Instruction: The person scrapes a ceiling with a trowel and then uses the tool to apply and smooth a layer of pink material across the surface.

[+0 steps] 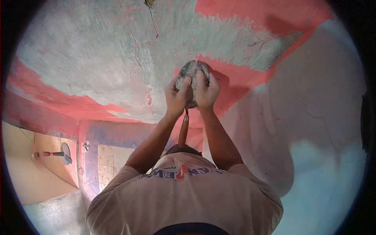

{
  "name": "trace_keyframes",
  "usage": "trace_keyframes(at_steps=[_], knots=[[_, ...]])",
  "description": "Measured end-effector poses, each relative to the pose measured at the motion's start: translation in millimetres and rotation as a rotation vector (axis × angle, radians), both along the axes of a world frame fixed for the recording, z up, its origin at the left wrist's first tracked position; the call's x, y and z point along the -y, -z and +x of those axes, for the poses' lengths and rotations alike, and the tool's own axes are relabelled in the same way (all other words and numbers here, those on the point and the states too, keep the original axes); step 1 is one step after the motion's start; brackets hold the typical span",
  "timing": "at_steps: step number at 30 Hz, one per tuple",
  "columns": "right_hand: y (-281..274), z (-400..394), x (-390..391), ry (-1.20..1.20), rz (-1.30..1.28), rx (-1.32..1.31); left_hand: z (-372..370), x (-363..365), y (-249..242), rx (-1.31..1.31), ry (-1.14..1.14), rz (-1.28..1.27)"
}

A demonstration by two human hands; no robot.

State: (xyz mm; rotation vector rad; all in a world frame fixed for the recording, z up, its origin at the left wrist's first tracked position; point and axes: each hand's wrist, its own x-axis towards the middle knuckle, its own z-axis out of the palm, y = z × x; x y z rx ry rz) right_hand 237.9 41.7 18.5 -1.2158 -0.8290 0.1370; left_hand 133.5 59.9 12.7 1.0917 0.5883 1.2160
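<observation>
Both hands grip a rounded, grey-caked trowel [192, 67] in front of my chest. My left hand [177, 95] is closed on its left edge, with the thumb over the face. On the opposite edge, my right hand [206, 93] is closed in the same way, its thumb also on the face. From the lower end a thin metal neck leads to a wooden handle [183, 131] that points toward my body. Wet-looking grey material covers the face. My other fingers are mostly hidden behind it.
Beyond my hands spreads a pink-painted surface [239, 76] with a broad grey-green patch [105, 66] and dark cracks. A greyish wall [325, 90] stands to the right. At the lower left, a round object with a dark-and-red handle [64, 153] shows near a pale wall.
</observation>
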Motion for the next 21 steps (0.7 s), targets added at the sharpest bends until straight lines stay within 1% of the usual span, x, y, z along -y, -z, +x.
trace_keyframes(at_steps=[3,4,5,7,8,10,12,16,18,20,21], knots=[[17,-2,-4,-0.040,0.028,-0.108,0,-2,9,-0.072,-0.065,0.067],[31,-2,1,-0.002,-0.019,-0.020,1,3,15,-0.115,-0.105,0.009],[44,-2,4,0.009,-0.067,-0.025,2,-3,48,-0.128,-0.100,0.006],[49,-5,9,0.031,-0.157,-0.026,3,3,55,-0.095,-0.126,0.004],[48,-3,11,-0.001,-0.145,-0.062,3,0,57,-0.094,-0.104,-0.013],[42,-3,12,-0.011,-0.149,-0.076,-2,5,46,-0.104,-0.059,-0.070],[43,-2,11,-0.022,-0.144,-0.090,-1,7,44,-0.101,-0.066,-0.062],[48,0,8,-0.024,-0.145,-0.109,3,6,52,-0.071,-0.083,-0.051],[50,-1,11,-0.008,-0.142,-0.105,1,6,56,-0.110,-0.080,-0.025],[46,-2,9,0.014,-0.105,-0.083,4,-1,49,-0.132,-0.096,0.042],[37,1,4,0.021,-0.076,-0.043,6,-4,32,-0.144,-0.111,0.085]])
